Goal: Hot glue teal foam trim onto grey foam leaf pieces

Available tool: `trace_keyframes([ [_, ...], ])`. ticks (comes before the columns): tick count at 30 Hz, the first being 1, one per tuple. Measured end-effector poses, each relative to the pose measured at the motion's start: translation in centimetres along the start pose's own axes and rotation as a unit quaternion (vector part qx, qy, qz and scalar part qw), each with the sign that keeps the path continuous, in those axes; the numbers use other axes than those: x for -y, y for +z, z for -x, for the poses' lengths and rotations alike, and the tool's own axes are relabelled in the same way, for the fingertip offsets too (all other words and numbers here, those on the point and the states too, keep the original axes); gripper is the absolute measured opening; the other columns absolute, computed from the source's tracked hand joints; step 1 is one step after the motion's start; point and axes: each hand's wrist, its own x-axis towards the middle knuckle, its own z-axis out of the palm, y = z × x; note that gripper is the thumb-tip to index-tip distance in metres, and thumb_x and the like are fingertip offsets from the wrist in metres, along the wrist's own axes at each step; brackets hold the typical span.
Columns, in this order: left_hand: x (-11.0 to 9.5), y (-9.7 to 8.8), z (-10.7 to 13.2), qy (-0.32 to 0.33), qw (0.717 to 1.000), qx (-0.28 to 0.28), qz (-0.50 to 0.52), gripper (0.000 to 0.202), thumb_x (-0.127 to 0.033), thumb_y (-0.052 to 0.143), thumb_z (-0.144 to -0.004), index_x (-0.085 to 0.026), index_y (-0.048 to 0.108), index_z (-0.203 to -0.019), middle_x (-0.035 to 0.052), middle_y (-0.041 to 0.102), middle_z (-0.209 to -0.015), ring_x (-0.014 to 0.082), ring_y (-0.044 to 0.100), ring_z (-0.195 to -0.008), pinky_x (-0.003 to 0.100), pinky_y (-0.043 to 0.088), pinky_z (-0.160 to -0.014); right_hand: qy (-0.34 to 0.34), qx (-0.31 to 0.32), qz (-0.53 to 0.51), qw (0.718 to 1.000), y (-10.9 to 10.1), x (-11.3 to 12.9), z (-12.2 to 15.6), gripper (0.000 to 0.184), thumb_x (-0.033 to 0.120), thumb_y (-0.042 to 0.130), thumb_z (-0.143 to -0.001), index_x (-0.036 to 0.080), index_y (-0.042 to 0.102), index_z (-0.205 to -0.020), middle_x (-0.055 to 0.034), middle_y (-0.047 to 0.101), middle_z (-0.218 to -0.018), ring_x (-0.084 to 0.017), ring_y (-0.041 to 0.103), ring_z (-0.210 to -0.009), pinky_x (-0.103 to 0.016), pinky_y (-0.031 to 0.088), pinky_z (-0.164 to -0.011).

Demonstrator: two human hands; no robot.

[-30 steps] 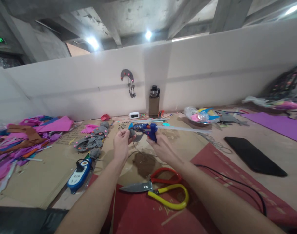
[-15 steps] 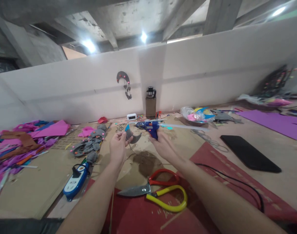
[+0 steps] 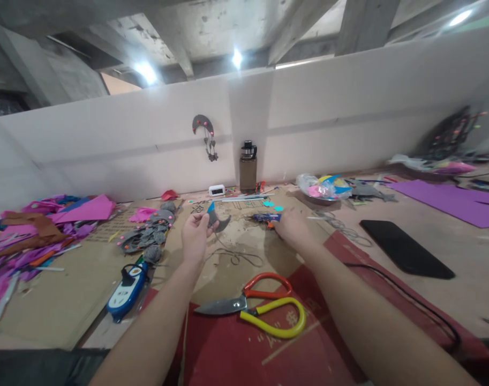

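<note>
My left hand [image 3: 195,237] is raised over the cardboard and pinches a grey crescent-shaped felt piece [image 3: 216,220] that has a small blue bit at its top. My right hand [image 3: 292,227] reaches forward and to the right and rests low on the blue glue gun [image 3: 265,217], which lies on the cardboard [image 3: 244,241]. Its fingers curl over the gun's handle. A thin dark cord [image 3: 236,258] lies between my hands.
Red-and-yellow scissors [image 3: 256,306] lie on a red sheet [image 3: 244,348] near me. A blue-white power strip [image 3: 126,288] sits left, beside grey felt pieces [image 3: 148,236]. Pink scraps [image 3: 35,236] pile far left. A bottle [image 3: 247,167], black pad [image 3: 405,249], purple sheet [image 3: 449,201].
My right hand has moved the glue gun away from the felt piece, down and to the right onto the cardboard. My left hand still holds the felt piece up.
</note>
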Motion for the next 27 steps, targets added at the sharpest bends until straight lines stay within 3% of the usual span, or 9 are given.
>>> trace_keyframes([
  [2,0.1,0.1,0.2,0.016,1.0,0.008,-0.015,0.022,-0.029,0.07,-0.071,-0.015,0.056,-0.08,0.0005,0.062,-0.076,0.0112,0.063,-0.069,0.034,0.056,-0.074,-0.046,-0.061,-0.033,0.997,0.0,1.7,1.1,0.014,0.029,0.058,-0.077,0.016,0.053,-0.075,-0.019,0.061,-0.094,-0.032,0.055,-0.104,-0.045,0.04,-0.092],
  [4,0.2,0.2,0.5,0.04,0.998,0.025,-0.042,0.021,-0.03,0.069,-0.073,-0.015,0.057,-0.081,0.0012,0.063,-0.076,0.0125,0.063,-0.07,0.032,0.055,-0.074,-0.088,-0.01,-0.181,0.98,0.7,4.4,2.5,0.013,0.032,0.052,-0.081,0.019,0.05,-0.078,-0.01,0.061,-0.086,-0.023,0.058,-0.089,-0.04,0.045,-0.084],
  [7,-0.1,0.1,1.1,0.103,0.984,0.054,-0.137,0.017,-0.031,0.067,-0.076,-0.017,0.062,-0.084,0.0032,0.066,-0.079,0.0147,0.064,-0.074,0.028,0.052,-0.074,-0.111,0.112,-0.425,0.891,2.3,8.7,4.7,0.023,0.033,0.059,-0.074,0.02,0.044,-0.087,-0.0039,0.059,-0.09,-0.016,0.059,-0.085,-0.033,0.048,-0.081],
  [9,-0.5,-0.1,1.3,0.15,0.965,0.059,-0.208,0.015,-0.029,0.067,-0.077,-0.018,0.064,-0.086,0.0038,0.066,-0.08,0.0153,0.064,-0.075,0.025,0.049,-0.072,-0.094,0.166,-0.504,0.842,3.1,10.5,5.8,0.027,0.029,0.06,-0.071,0.021,0.041,-0.089,-0.0014,0.058,-0.089,-0.013,0.058,-0.082,-0.029,0.049,-0.077],
  [11,-0.8,-0.3,1.3,0.179,0.953,0.051,-0.241,0.014,-0.029,0.067,-0.077,-0.019,0.064,-0.086,0.0034,0.066,-0.08,0.0151,0.063,-0.074,0.024,0.047,-0.07,-0.068,0.195,-0.546,0.812,3.1,11.3,6.3,0.029,0.029,0.058,-0.071,0.022,0.039,-0.092,0.0028,0.054,-0.081,-0.011,0.055,-0.069,-0.026,0.048,-0.064],
  [14,-0.8,-0.3,1.1,0.154,0.966,0.054,-0.198,0.018,-0.031,0.067,-0.076,-0.018,0.062,-0.087,0.0025,0.066,-0.079,0.0149,0.063,-0.073,0.025,0.049,-0.071,-0.08,0.169,-0.532,0.826,2.4,10.9,6.3,0.03,0.032,0.059,-0.074,0.022,0.044,-0.099,0.008,0.044,-0.068,-0.009,0.043,-0.055,-0.022,0.039,-0.051],
  [18,-0.1,0.4,1.1,0.033,0.993,0.099,-0.053,0.026,-0.035,0.07,-0.072,-0.016,0.057,-0.085,0.0017,0.066,-0.076,0.0151,0.065,-0.072,0.032,0.054,-0.073,-0.131,0.073,-0.466,0.872,1.5,10.2,5.7,0.015,0.031,0.059,-0.076,0.019,0.06,-0.085,0.0072,0.036,-0.058,-0.009,0.034,-0.055,-0.022,0.03,-0.052],
  [20,0.1,0.8,1.3,0.001,0.995,0.104,-0.01,0.027,-0.033,0.072,-0.07,-0.015,0.056,-0.083,0.0019,0.067,-0.077,0.0141,0.065,-0.072,0.033,0.055,-0.074,-0.122,0.058,-0.461,0.877,1.5,10.0,5.5,0.014,0.031,0.058,-0.077,0.018,0.062,-0.079,0.0065,0.036,-0.057,-0.009,0.033,-0.055,-0.023,0.029,-0.052],
  [27,-0.3,1.4,1.8,-0.026,0.996,0.082,0.022,0.027,-0.027,0.072,-0.069,-0.014,0.057,-0.086,0.006,0.07,-0.089,0.0144,0.067,-0.078,0.035,0.055,-0.079,-0.099,0.039,-0.469,0.877,1.6,9.9,5.4,0.017,0.031,0.059,-0.075,0.018,0.065,-0.084,0.0068,0.037,-0.057,-0.01,0.033,-0.054,-0.023,0.029,-0.051],
])
